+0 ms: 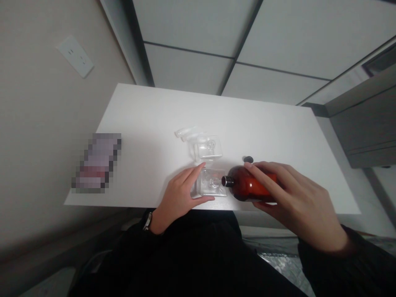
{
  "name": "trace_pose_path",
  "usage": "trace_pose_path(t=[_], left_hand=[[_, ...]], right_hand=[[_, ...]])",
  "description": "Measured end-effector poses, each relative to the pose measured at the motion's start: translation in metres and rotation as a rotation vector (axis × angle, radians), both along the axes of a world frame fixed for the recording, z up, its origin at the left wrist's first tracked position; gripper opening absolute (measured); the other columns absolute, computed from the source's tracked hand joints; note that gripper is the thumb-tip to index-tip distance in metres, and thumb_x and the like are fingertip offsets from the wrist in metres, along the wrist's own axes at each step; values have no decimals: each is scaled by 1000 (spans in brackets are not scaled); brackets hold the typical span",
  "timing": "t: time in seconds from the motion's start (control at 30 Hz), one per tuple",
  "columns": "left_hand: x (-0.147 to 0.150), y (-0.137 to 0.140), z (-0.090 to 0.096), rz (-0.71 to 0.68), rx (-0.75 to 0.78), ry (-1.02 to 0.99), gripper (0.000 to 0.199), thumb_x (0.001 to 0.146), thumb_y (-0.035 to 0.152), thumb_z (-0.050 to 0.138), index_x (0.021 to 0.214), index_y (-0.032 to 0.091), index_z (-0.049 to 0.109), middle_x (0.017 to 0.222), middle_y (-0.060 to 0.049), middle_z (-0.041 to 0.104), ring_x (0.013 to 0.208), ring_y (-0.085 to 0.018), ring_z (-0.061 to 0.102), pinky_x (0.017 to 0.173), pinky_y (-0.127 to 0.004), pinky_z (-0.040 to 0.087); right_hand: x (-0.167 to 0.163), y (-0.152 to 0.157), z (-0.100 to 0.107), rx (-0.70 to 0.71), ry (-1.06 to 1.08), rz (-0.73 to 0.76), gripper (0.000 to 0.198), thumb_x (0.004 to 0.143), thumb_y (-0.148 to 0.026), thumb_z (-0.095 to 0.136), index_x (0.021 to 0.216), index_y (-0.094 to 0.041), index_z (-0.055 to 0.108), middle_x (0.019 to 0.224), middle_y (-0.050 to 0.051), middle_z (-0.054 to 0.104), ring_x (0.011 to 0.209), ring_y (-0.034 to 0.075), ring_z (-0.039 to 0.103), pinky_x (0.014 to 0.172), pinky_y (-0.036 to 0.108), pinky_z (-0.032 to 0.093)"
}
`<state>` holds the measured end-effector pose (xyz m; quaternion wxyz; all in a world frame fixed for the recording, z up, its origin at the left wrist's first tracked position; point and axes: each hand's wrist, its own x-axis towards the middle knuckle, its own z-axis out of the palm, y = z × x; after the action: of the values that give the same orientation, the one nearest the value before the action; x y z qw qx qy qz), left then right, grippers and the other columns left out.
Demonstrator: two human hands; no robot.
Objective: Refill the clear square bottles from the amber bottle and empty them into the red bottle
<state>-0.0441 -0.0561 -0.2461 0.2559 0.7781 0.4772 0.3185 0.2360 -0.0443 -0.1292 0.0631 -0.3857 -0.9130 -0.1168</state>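
My right hand (293, 194) is wrapped round a brown glass bottle (247, 185), uncapped and tilted well over. The bottle's mouth points left, close to the round opening of a clear square glass container (213, 185); I cannot tell whether they touch, and no liquid stream can be made out. Thumb and fingers of my left hand (182, 189) grip that container from its left side at the table's front edge. Just behind it stands a second clear square glass container (210, 147). A small black cap (248, 159) lies beyond the brown bottle.
Several clear curved pieces (188, 133) lie on the white table (148, 107), behind the containers. A blurred-out flat object (97, 161) rests at the table's left edge. A wall with a socket (76, 55) is on the left; pale panels (192, 62) stand behind.
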Motion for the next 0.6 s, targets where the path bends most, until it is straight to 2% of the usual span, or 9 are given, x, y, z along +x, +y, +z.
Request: trace_pose_path(t=[0.37, 0.6], left_hand=[[1, 1, 0, 1, 24, -8, 87, 91, 68, 71, 159, 20, 46, 145, -17, 69, 131, -33, 69, 111, -50, 58], [1, 2, 1, -2, 58, 7, 85, 93, 69, 69, 157, 18, 47, 143, -18, 70, 129, -33, 71, 108, -49, 61]], right_hand=[[2, 0, -2, -5, -10, -6, 61, 95, -15, 68, 153, -14, 49, 127, 17, 71, 106, 32, 70, 75, 39, 61], [6, -1, -1, -20, -39, -4, 72, 92, -17, 73, 158, -15, 45, 132, 17, 70, 111, 32, 69, 79, 39, 61]])
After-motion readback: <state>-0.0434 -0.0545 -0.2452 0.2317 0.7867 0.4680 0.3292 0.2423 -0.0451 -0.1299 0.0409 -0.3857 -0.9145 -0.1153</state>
